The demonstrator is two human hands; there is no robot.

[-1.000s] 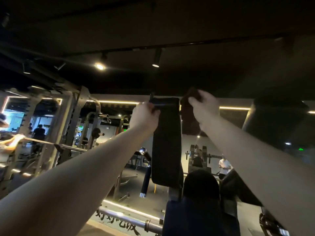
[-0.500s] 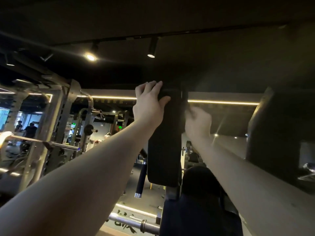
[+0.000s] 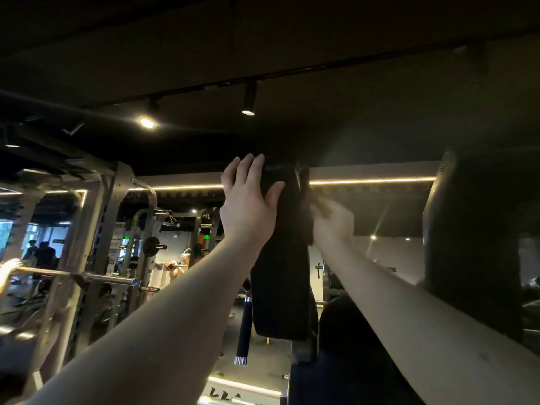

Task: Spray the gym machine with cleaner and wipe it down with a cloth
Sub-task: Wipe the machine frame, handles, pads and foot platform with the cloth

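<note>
We find the left fingers (image 3: 247, 171) straight and pressed together along the top-left edge of the upright back pad (image 3: 280, 282), with the thumb (image 3: 274, 191) laid across its front face. The left hand (image 3: 248, 206) thus clasps the pad's 11 o'clock corner, in our judgement to steady it against the wiping pressure.

At the pad's 1 o'clock edge the right hand (image 3: 333, 223) is blurred. We cannot tell individual fingers apart, but they close on a bunched dark cloth (image 3: 305, 188) held against the pad's right side. We judge that the wiping stage is under way near the top. No spray bottle is in view.

A barbell (image 3: 111, 278) rests in a rack at 9 o'clock, well apart.
</note>
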